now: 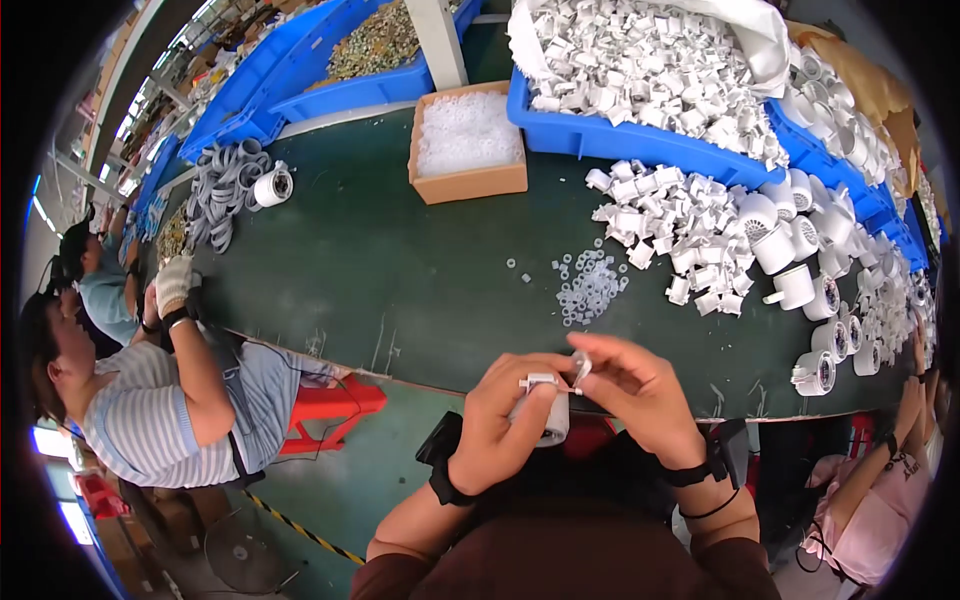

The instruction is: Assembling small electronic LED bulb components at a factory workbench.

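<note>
Just beyond the table's front edge, my left hand (pixel 497 415) is closed round a white cylindrical plastic housing (pixel 553 426). A small white bracket-like part (pixel 540 380) shows at the top of it, beside my thumb. My right hand (pixel 640 393) is close against the left, its thumb and fingers pinching a small whitish plastic piece (pixel 581 370) beside the housing. What kind of piece it is I cannot make out. On the table ahead lies a loose pile of small translucent rings (pixel 592 288).
White bracket parts (pixel 690 225) and cylindrical housings (pixel 795 288) are heaped at right, below a blue bin (pixel 640 150). A cardboard box (pixel 470 188) of translucent pieces stands at the back. Grey rings (pixel 225 190) lie at left. A co-worker (pixel 165 390) sits left, another person (pixel 870 510) right.
</note>
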`<state>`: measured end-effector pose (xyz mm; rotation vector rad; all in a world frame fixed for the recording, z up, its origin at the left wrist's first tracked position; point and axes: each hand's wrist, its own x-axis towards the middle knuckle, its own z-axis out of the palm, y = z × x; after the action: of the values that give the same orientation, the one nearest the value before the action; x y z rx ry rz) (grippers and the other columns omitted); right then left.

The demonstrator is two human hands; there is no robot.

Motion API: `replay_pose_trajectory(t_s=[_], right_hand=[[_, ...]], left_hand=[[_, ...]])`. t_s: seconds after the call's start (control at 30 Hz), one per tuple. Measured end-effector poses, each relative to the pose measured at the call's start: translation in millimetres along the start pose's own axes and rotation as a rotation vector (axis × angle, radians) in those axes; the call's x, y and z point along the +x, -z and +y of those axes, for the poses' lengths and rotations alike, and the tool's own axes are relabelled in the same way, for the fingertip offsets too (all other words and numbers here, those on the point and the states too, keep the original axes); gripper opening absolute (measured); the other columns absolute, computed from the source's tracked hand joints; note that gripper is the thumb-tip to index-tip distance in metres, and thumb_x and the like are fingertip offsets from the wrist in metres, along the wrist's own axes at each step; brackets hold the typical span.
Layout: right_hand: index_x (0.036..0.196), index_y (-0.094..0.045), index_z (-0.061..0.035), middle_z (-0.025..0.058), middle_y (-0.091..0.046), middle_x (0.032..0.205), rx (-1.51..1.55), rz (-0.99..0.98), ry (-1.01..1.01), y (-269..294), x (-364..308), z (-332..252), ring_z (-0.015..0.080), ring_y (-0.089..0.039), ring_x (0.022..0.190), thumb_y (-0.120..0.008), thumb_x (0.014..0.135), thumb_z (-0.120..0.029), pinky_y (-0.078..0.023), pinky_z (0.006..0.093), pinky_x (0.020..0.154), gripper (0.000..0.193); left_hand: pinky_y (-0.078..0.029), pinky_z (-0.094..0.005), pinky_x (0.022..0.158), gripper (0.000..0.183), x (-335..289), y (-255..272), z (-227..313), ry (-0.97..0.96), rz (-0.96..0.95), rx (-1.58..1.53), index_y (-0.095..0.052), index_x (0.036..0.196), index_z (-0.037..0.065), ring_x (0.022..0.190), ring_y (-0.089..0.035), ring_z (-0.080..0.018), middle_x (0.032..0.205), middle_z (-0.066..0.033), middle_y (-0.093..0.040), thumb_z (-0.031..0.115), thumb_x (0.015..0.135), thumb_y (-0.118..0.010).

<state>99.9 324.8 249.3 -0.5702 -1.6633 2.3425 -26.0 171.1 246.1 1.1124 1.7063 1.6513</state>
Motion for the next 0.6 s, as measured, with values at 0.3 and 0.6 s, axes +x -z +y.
replay_pose_trajectory(t_s=[0.3,0.6], right_hand=[[0.137,-0.059,0.0038,0.0118,-0.067,0.125,-0.288,-0.023,0.263,-28,-6,3,0.0169,-0.066,0.113,-0.063,0.094,0.009,-0.052,0.0311,0.100,0.043],[0.133,-0.062,0.0026,0.0077,-0.068,0.116,-0.273,0.135,0.406,-44,4,30,0.0122,-0.064,0.107,-0.067,0.090,0.012,-0.051,0.0265,0.093,0.044]], left_hand=[[-0.049,-0.0393,0.085,0.021,0,-2,-5,-0.209,0.301,0.573,-0.068,0.110,0.002,0.095,-0.061,-0.0319,0.112,-0.0137,-0.070,0.003,0.090,-0.063],[-0.045,-0.0424,0.089,0.033,-2,-2,-9,-0.208,0.264,0.579,-0.064,0.122,-0.002,0.098,-0.057,-0.0344,0.116,-0.0165,-0.067,0.012,0.096,-0.049]])
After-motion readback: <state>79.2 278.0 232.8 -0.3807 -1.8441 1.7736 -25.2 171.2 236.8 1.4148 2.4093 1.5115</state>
